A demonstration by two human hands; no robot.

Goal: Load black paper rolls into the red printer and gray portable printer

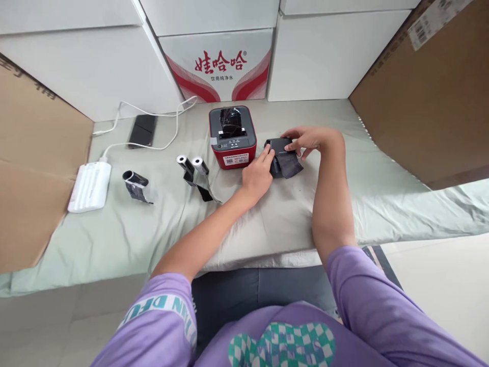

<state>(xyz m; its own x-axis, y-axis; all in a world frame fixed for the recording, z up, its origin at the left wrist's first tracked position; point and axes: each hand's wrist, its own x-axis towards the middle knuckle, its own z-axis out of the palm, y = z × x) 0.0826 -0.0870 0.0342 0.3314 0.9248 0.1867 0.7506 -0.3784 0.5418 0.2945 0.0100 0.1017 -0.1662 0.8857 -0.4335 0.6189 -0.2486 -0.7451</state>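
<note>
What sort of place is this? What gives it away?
Likely a makeshift indoor workspace, perhaps at home or in a storeroom: a wrinkled pale green cloth covers the work surface, a white box with red Chinese lettering stands behind, and a large brown cardboard panel stands at right.

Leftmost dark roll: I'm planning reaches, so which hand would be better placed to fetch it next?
Probably the left hand: nearer the roll. The right hand is farther off; both touch the black device.

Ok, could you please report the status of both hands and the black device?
Left hand on left side of black device; right hand on its right. Dark strip at device's near side. Red printer close by, not blocking hands.
</note>
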